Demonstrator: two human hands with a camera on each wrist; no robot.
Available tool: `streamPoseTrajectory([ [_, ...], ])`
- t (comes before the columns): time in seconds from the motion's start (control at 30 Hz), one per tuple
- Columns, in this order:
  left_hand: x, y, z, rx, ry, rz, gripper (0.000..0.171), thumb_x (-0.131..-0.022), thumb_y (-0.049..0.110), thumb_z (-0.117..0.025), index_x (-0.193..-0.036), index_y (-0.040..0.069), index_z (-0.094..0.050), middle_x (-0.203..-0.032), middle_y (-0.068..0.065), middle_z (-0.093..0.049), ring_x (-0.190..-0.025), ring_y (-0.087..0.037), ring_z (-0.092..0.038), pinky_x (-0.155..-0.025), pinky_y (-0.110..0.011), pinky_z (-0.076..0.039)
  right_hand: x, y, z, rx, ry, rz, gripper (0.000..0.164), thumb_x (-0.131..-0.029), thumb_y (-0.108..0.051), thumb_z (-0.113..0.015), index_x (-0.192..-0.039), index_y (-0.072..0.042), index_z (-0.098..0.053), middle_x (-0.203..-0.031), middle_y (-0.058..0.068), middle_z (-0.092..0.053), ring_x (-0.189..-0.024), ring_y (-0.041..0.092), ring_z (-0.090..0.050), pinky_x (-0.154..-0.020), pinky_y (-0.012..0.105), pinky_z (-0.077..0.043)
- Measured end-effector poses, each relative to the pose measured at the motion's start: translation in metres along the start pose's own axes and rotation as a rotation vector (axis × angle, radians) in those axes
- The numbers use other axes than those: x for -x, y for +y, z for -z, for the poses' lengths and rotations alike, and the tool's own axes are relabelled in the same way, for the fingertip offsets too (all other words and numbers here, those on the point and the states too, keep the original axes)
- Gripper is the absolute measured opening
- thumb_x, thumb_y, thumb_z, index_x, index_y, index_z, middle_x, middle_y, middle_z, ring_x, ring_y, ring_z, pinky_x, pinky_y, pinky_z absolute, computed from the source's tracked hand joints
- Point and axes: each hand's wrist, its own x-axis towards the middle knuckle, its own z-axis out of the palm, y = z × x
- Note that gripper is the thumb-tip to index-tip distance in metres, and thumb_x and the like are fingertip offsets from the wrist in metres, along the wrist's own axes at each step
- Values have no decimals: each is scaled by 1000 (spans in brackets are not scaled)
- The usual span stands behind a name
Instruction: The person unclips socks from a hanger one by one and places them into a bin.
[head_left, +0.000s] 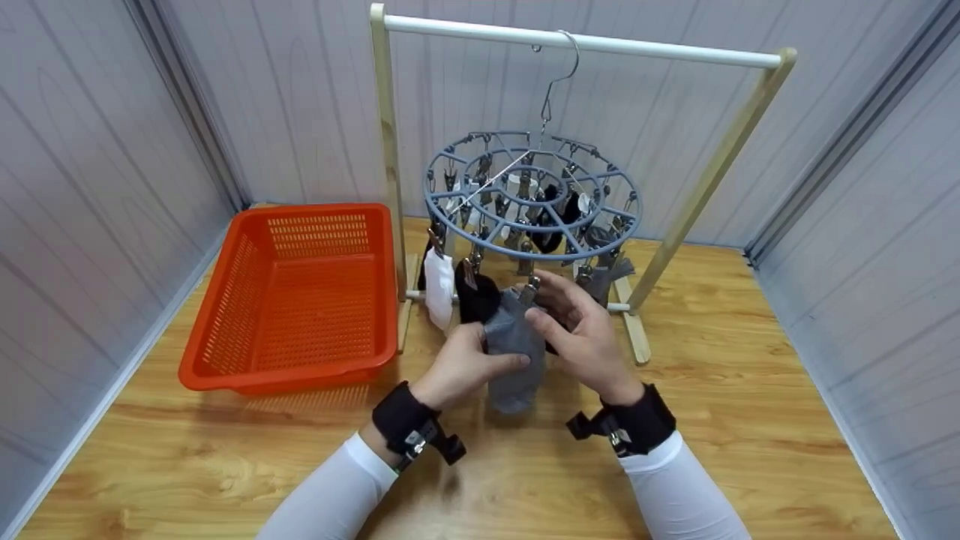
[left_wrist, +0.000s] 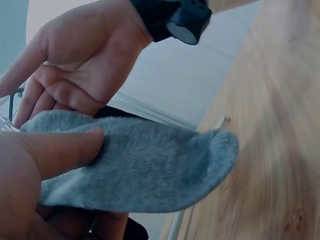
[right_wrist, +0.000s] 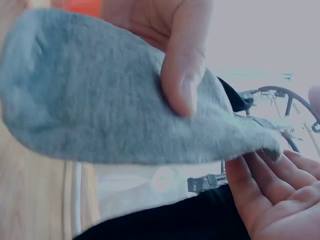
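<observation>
A grey sock (head_left: pixel 517 334) hangs by its cuff end from a metal clip (head_left: pixel 530 290) at the front of the round hanger. My left hand (head_left: pixel 469 360) holds the sock from the left, its thumb (left_wrist: pixel 75 150) lying across the near face and the other fingers behind. My right hand (head_left: pixel 585 337) is at the right of the clip, thumb and forefinger apart on either side of it. In the right wrist view the right fingers (right_wrist: pixel 265 182) lie right at the sock's narrow end. A black sock (head_left: pixel 477 295) hangs just behind and left of the grey one.
The round blue-grey hanger (head_left: pixel 480 238) hooks over the white bar (head_left: pixel 585 39) of a wooden-legged rack. A white sock (head_left: pixel 439 289) hangs at its left, a darker grey sock (head_left: pixel 600 281) at its right. An orange basket (head_left: pixel 289 373) stands on the wooden tabletop (head_left: pixel 750 420) at left.
</observation>
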Motion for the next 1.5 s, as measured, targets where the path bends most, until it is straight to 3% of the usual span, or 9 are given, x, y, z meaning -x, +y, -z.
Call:
streamPoseTrajectory([
  [0.23, 1, 0, -5, -126, 15, -75, 23, -93, 13, -89, -109, -1, -81, -102, -8, -82, -90, -13, -73, -83, -34, -62, -2, 2, -5, -50, 54, 42, 44, -109, 2, -68, -152, 7, -59, -133, 21, -75, -122, 25, -72, -101, 32, -58],
  [0.6, 2, 3, -6, -289, 90, -98, 20, -91, 13, -90, -104, 0, -82, -100, -10, -82, -91, -20, -75, -85, -42, -63, -5, 0, -6, -67, 149, 83, 22, -107, 5, -69, -127, 14, -71, -116, 31, -77, -101, 17, -76, -87, 29, -61],
  [0.9, 1, 2, -4, -290, 78, -106, 23, -93, 13, -89, -109, 0, -82, -103, -11, -83, -94, -22, -77, -87, -43, -64, -5, -1, -6, -111, 166, 36, 23, -108, 1, -68, -129, 11, -72, -114, 24, -80, -102, 20, -77, -87, 30, -61],
  [1.27, 3, 5, -3, -294, 49, -97, 23, -95, 14, -88, -111, -1, -80, -105, -11, -82, -93, -22, -76, -86, -44, -63, -5, 0, -5, -73, 220, 71, 22, -107, -1, -72, -126, 8, -77, -115, 21, -80, -101, 21, -79, -87, 32, -63],
  [1.5, 4, 9, 3, -279, -10, -81, 24, -96, 15, -87, -114, 1, -80, -109, -10, -82, -97, -21, -75, -90, -45, -63, -3, 2, -3, -54, 250, 88, 21, -106, -2, -75, -125, 1, -82, -118, 24, -78, -104, 24, -77, -88, 31, -63],
])
